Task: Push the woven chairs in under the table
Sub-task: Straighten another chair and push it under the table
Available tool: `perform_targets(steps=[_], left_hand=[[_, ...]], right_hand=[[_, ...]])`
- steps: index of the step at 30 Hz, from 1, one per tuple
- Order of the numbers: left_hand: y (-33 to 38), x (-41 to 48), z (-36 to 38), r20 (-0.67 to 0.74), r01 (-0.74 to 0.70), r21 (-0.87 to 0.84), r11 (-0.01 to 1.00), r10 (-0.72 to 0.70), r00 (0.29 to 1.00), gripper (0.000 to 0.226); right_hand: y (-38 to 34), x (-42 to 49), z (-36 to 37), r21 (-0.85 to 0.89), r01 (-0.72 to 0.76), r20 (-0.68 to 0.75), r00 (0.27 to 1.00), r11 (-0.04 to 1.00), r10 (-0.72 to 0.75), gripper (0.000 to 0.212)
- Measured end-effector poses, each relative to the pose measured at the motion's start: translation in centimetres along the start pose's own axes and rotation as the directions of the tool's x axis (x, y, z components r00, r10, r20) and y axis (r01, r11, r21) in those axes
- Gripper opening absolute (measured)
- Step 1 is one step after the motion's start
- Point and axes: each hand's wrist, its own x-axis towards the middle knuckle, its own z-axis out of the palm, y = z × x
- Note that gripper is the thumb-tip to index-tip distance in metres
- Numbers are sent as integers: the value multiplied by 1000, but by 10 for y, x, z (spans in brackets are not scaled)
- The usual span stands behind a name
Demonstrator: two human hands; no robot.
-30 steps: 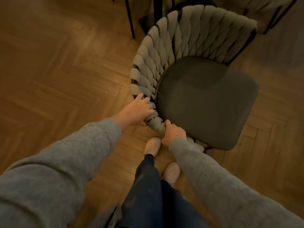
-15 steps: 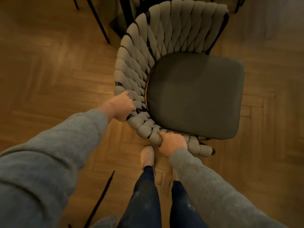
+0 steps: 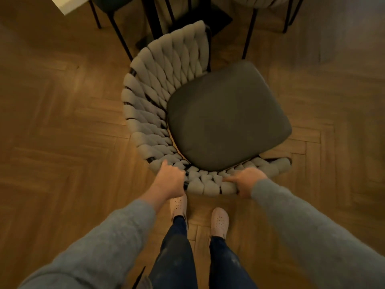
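Centre of the frame, seen from above: a woven chair (image 3: 166, 101) on a herringbone wood floor (image 3: 62, 126). Dark seat cushion (image 3: 227, 117) toward the right; curved back of thick pale braid wrapping round the cushion's left and lower sides.

Clasping the lower rim of that back, both hands. Left hand (image 3: 169, 180) at lower centre-left, fingers curled over the braid beside a black frame bar. Right hand (image 3: 245, 181) further right, thumb lying along the top of the braid, fingers tucked under the rim. A short stretch of braid between the two. Grey sleeves (image 3: 108, 243) running down to the lower corners.

Below the hands, two pale perforated shoes (image 3: 219, 221) on the floor, one partly hidden by the left wrist; dark trousers (image 3: 175, 259) at the bottom edge.

Upper left corner: a white table corner (image 3: 62, 5), well apart from the held chair. Beside it, thin black legs (image 3: 123, 38) and a dark base (image 3: 216, 17). Top right edge: a sliver of a second woven chair (image 3: 262, 0).

Held chair out on the floor, not under the table, its far end near the black legs.
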Motion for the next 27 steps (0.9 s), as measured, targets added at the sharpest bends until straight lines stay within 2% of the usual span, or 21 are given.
perform_targets(steps=[4,7,8,10,12,13,16,19,23,27], left_hand=[[32,30,-36,-100,10,-130,991,-23,995,28],[24,54,-59,-174,-164,-241,956,124,977,47],[14,60,-64,-155,-224,-259,939,188,970,61],[-17,68,-71,-78,-284,-174,943,274,958,91],[-59,76,-78,-15,-269,5,963,269,963,105],[-82,81,-84,26,-249,99,963,248,968,106],[-136,92,-98,126,-208,309,928,177,976,97],[-167,108,-97,139,-229,347,909,191,972,73],[-176,118,-94,32,-218,291,932,218,975,58],[-161,124,-100,-111,-150,239,959,180,977,52]], right_hand=[[74,11,-11,-206,-56,-66,997,977,43,56],[104,14,-27,-209,-240,-101,969,948,224,63],[100,14,-33,-170,-278,-104,959,945,263,71],[72,14,-44,-34,-211,-122,971,977,206,91],[23,23,-54,196,-95,-183,974,976,132,103],[-2,31,-59,313,-78,-216,965,947,151,101],[-52,56,-71,532,-150,-205,932,833,299,81],[-55,75,-75,518,-194,-160,935,833,317,53],[-32,80,-86,489,-162,-181,942,857,282,51],[7,76,-104,429,-198,-125,953,881,276,55]])
